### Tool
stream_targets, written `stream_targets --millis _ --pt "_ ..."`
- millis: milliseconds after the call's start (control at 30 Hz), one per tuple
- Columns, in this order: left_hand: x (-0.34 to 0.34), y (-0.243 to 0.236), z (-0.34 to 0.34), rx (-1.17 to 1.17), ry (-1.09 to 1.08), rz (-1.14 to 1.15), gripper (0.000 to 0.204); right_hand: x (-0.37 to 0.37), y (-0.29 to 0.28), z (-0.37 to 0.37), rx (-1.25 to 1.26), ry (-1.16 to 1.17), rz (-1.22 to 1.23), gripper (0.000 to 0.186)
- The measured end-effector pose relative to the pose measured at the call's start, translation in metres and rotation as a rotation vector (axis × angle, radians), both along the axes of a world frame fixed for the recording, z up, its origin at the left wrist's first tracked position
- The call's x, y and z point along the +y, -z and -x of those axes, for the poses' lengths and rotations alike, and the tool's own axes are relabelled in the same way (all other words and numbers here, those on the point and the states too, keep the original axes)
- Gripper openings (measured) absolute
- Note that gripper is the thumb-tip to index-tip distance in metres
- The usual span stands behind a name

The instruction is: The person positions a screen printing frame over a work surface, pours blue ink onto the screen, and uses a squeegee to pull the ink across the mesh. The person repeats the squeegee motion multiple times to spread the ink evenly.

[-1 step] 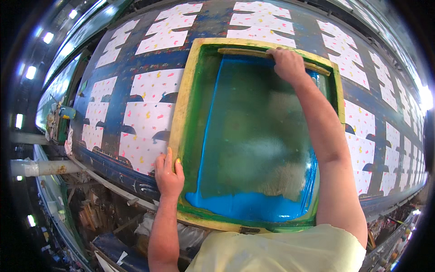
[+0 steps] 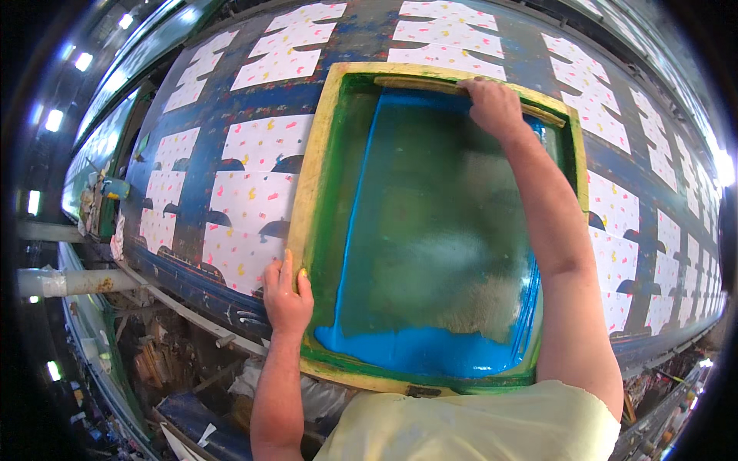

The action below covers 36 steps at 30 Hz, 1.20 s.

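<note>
A wooden-framed printing screen lies flat before me, its yellow frame stained green inside. Along its far side stands a squeegee with a wooden grip bar; my right hand is closed over that bar, right of its middle. My left hand holds the left rail near its lower end, the index finger stretched along the wood. Thick blue ink pools across the near end of the mesh. Thin blue lines run up both sides. My right forearm hides part of the right rail.
White fabric pieces with small pink and yellow prints lie in rows on the long dark table. A pale pipe meets the table's left end. Past the near edge sit wood scraps and crumpled plastic.
</note>
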<state>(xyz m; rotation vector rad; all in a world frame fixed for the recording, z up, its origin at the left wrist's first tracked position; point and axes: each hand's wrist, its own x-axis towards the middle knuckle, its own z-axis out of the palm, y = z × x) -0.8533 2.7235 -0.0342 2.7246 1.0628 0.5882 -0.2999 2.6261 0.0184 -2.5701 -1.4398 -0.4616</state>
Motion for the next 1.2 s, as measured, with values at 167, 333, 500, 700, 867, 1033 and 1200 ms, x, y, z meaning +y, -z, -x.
stream_targets --millis 167,333,500,700,867,1033,1200 --pt "0.005 0.002 -0.006 0.002 0.020 -0.018 0.057 -0.001 -0.009 -0.029 0.071 -0.094 0.061 0.045" --pt "0.006 0.002 -0.005 -0.018 -0.003 0.013 0.055 -0.019 -0.023 -0.010 0.219 -0.140 0.124 0.039" --pt "0.007 0.003 -0.005 -0.067 0.015 0.019 0.053 -0.072 -0.022 0.081 0.133 -0.187 0.224 0.044" --pt "0.007 0.005 -0.003 -0.114 -0.023 0.090 0.055 -0.153 -0.037 0.228 0.256 -0.213 0.235 0.043" --pt "0.012 0.006 -0.002 -0.126 -0.088 0.155 0.058 -0.205 -0.051 0.342 0.340 -0.194 0.230 0.041" --pt "0.014 0.002 -0.001 -0.062 -0.110 0.256 0.056 -0.249 -0.049 0.426 0.329 -0.169 0.259 0.035" --pt "0.015 0.000 -0.001 -0.093 -0.108 0.279 0.054 -0.264 -0.051 0.463 0.332 -0.148 0.193 0.049"
